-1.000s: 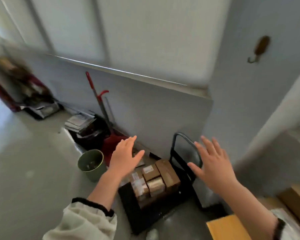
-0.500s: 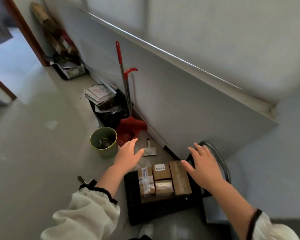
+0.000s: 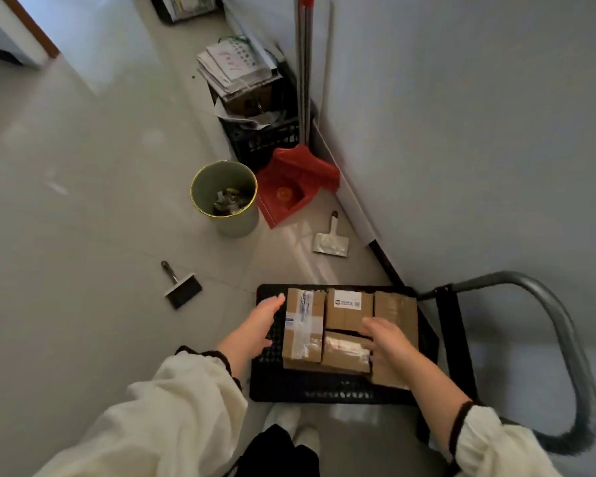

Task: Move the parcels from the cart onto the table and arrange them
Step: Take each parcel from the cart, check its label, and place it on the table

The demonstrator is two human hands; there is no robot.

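Note:
A black platform cart [image 3: 324, 390] with a grey handle [image 3: 565, 339] stands on the floor below me. Several brown cardboard parcels lie packed together on it: a long taped parcel [image 3: 303, 321] at the left, a labelled parcel [image 3: 348, 308] at the back middle, a small taped parcel [image 3: 344, 352] in front of it, and a long parcel [image 3: 396, 311] at the right. My left hand [image 3: 255, 325] hovers open beside the left parcel's edge. Over the middle parcels my right hand [image 3: 389, 339] is open, fingers straight; contact is unclear. No table is in view.
A green waste bin [image 3: 224, 197] and a red dustpan with broom [image 3: 293, 180] stand by the wall behind the cart. A black crate with papers [image 3: 252, 98] sits further back. A scraper [image 3: 331, 239] and a small brush [image 3: 181, 287] lie on the floor.
The view has tilted down onto the cart. Both hands have dropped from above the cart to the level of the parcels, the right one now over the middle ones.

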